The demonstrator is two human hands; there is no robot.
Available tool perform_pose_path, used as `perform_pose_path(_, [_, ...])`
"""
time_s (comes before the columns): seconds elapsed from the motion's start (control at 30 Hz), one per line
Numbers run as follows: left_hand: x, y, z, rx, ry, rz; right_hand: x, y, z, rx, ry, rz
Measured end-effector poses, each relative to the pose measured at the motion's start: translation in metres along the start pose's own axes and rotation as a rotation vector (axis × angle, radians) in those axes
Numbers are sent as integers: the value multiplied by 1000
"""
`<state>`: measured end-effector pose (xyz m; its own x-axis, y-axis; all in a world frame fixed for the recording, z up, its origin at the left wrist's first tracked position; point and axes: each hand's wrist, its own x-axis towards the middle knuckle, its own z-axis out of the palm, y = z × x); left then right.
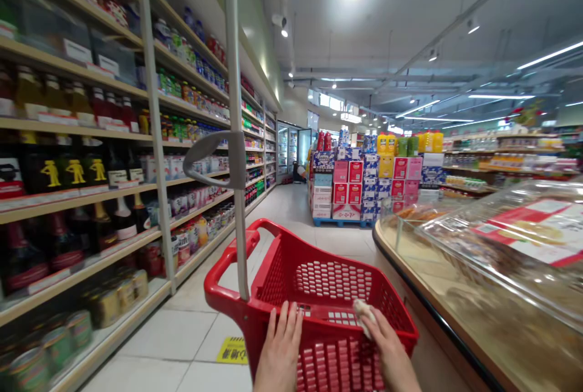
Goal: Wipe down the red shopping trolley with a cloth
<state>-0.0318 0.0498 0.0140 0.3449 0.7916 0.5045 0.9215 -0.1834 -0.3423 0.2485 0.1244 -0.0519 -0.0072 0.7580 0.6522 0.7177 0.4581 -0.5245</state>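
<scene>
At the bottom centre of the frame, the left hand (281, 349) lies flat on the near rim of the red basket (319, 295), fingers spread. The right hand (387, 349) pinches a pale cloth (364, 313) against that rim. This looks like wiping the basket; the next stroke needs steady pressure along the rim.

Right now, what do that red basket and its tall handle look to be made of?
The basket looks like glossy moulded plastic: uniform red, with a perforated grid in its walls. The handle seems grey metal tubing with a matte plastic grip, though blur leaves that open. Both hands rest on the rim.
</scene>
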Motion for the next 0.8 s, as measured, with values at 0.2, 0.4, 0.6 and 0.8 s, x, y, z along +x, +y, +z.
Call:
perform_pose_path(0.2, [3,1,1,7,-5,-13,2,16,-7,-192,41,85])
perform_pose_path(0.4, [7,1,-12,-55,-168,-30,-3,-27,18,-42,-96,-171])
perform_pose_path(0.6, [8,4,-26,-120,-261,-47,4,-25,13,-125,61,2])
perform_pose_path(0.8, [4,0,-27,-139,-255,-33,4,-46,20,-34,-67,-152])
